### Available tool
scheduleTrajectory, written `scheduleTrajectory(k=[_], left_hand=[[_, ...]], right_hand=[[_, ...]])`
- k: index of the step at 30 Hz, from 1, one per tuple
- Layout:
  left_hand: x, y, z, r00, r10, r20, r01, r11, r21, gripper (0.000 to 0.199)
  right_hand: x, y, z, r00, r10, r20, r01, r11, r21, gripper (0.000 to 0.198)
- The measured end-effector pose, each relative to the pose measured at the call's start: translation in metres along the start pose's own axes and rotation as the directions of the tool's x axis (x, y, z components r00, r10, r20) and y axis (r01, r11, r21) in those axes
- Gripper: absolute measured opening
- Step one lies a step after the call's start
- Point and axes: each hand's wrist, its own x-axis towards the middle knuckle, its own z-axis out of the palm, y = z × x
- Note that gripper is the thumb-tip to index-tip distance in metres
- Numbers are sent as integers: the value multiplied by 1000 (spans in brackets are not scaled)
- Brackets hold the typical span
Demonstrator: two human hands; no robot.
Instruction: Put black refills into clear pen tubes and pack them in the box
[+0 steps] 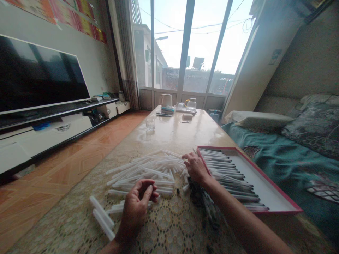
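- The left hand [136, 203] is low, fingers [144, 182] curled inward, thumb [148, 193] laid toward them.
- Its wrist [123, 234] rises from the bottom edge.
- The right hand [195, 167] reaches farther forward, back upward, fingers bent and pointing left.
- The bare right forearm [238, 210] slants in from the lower right.

"What are those tubes [148, 170]?"

"Smooth, translucent plastic, by the look."

"And the tray [255, 171]?"

"Matt and smooth inside; card or plastic, I can't tell."

"The desk [174, 139] shines."

"Glossy, yes. The tumbler [150, 124] is clear glass."

"Sofa cover [265, 150]?"

"Creased cloth, matt."

"And the television screen [39, 77]?"

"Smooth, glossy."
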Motion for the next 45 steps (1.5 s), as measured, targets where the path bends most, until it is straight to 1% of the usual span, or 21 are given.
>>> scheduleTrajectory(k=[3, 6, 8, 10, 12, 14, 16, 18, 19, 21, 23, 24, 26, 28, 29, 31, 35, 38, 41, 45], left_hand=[[0, 0, 0, 1000, 3, 16, -3, 1000, 1, 14], [0, 1, 0, 1000, -2, 26, 2, 1000, 4, 13], [0, 2, 0, 999, -10, 33, 10, 1000, -8, 13], [-2, 2, 2, 998, -32, 58, 34, 999, -38, 15], [-4, 1, 5, 986, -97, 136, 110, 990, -88, 21], [-8, -1, 9, 947, -203, 247, 247, 955, -164, 30], [-13, -3, 14, 889, -290, 355, 387, 890, -242, 37], [-17, -4, 17, 847, -334, 413, 472, 830, -297, 39], [-19, -4, 18, 838, -346, 421, 492, 812, -313, 36], [-21, -3, 18, 841, -366, 398, 506, 792, -341, 27], [-22, -2, 18, 854, -381, 353, 500, 788, -358, 20], [-22, -2, 17, 861, -384, 333, 493, 792, -361, 19], [-22, -1, 16, 869, -395, 299, 485, 798, -356, 20], [-23, 0, 15, 870, -407, 278, 486, 803, -345, 20], [-23, 0, 15, 869, -412, 273, 488, 804, -340, 20], [-24, 0, 15, 866, -418, 273, 493, 805, -331, 19], [-24, 0, 15, 868, -429, 251, 493, 807, -326, 17], [-23, -1, 14, 887, -423, 187, 462, 817, -345, 13], [-22, 1, 13, 907, -406, 114, 417, 829, -373, 6], [-20, 4, 14, 924, -381, 32, 361, 841, -403, 9]], right_hand=[[11, -4, 10, 1000, 17, 8, -17, 1000, -1, 19], [12, -5, 14, 1000, 26, 7, -26, 1000, 14, 13], [5, -5, 9, 1000, 27, 1, -27, 999, 38, 11], [-7, -5, -1, 1000, 17, -5, -16, 997, 72, 12], [-24, -8, -13, 1000, -7, -1, 7, 993, 115, 12], [-45, -16, -24, 999, -40, 12, 38, 986, 160, 12], [-65, -26, -31, 996, -84, 35, 74, 974, 212, 10], [-82, -36, -35, 991, -121, 59, 96, 943, 320, 10], [-89, -39, -36, 989, -131, 70, 99, 933, 345, 11], [-97, -41, -37, 984, -150, 98, 103, 920, 377, 8], [-99, -35, -39, 986, -129, 107, 84, 933, 349, 10], [-99, -31, -40, 992, -90, 91, 61, 955, 289, 10], [-97, -20, -43, 1000, 7, 18, -8, 998, 66, 9], [-95, -11, -44, 998, 55, -39, -60, 986, -153, 9], [-94, -9, -43, 997, 62, -46, -71, 972, -223, 8], [-93, -7, -41, 997, 62, -39, -71, 955, -289, 7], [-93, -7, -33, 997, 64, -35, -72, 941, -331, 11], [-93, -4, -31, 997, 68, -38, -76, 945, -317, 13], [-95, -1, -32, 996, 53, -65, -68, 965, -252, 12], [-101, -2, -31, 993, -6, -122, -7, 994, -105, 15]])
